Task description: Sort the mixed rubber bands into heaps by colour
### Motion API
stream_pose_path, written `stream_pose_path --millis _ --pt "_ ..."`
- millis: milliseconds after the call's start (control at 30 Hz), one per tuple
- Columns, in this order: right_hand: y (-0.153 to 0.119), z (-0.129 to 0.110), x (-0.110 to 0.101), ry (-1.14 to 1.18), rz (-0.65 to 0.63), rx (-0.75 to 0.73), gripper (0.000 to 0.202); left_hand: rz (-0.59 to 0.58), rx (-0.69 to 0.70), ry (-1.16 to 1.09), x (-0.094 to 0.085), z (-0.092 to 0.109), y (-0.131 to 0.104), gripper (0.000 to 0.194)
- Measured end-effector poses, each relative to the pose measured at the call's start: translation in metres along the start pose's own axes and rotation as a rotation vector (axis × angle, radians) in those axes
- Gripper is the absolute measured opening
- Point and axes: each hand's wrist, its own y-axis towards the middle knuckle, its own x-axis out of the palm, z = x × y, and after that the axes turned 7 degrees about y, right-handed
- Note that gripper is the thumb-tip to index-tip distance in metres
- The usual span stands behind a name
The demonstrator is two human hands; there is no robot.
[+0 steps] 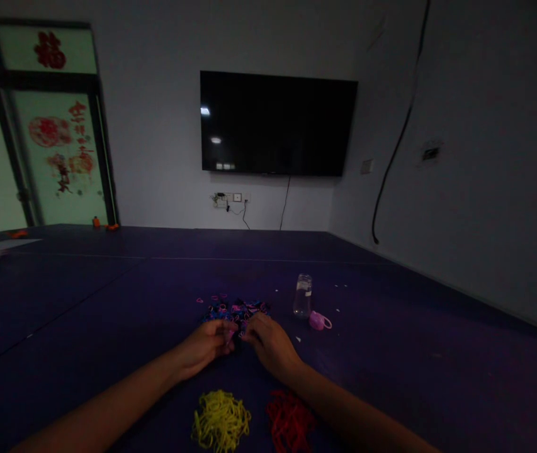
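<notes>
A loose pile of small elastic bands (221, 309), blue, pink and dark, lies on the purple surface in front of both hands. My left hand (206, 346) is at the near left side of this pile, fingers closed on some pink elastic bands (229, 338). Opposite it, my right hand (271, 343) reaches down into the pile's near right side with its fingertips together. What those fingertips hold, if anything, is too small and dark to see. Nearer to me are a heap of yellow elastic bands (221, 420) and a heap of red elastic bands (289, 421), the red one partly beneath my right forearm.
A clear bottle (303, 296) stands open right of the pile, with its pink looped lid (318, 320) beside it. Small white scraps (298, 340) are scattered there. Orange objects (112, 227) lie far left by the door. A television (277, 123) hangs on the wall.
</notes>
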Motion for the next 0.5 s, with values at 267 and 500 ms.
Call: stream_pose_path --millis 267,500 --pt "0.000 -0.003 0.000 -0.084 -0.052 -0.156 0.003 -0.075 -0.326 -0.560 0.004 -0.004 0.004 0.014" --pt "0.001 -0.004 -0.002 0.017 -0.048 -0.217 0.013 -0.028 -0.327 -0.583 0.007 -0.004 0.004 0.013"
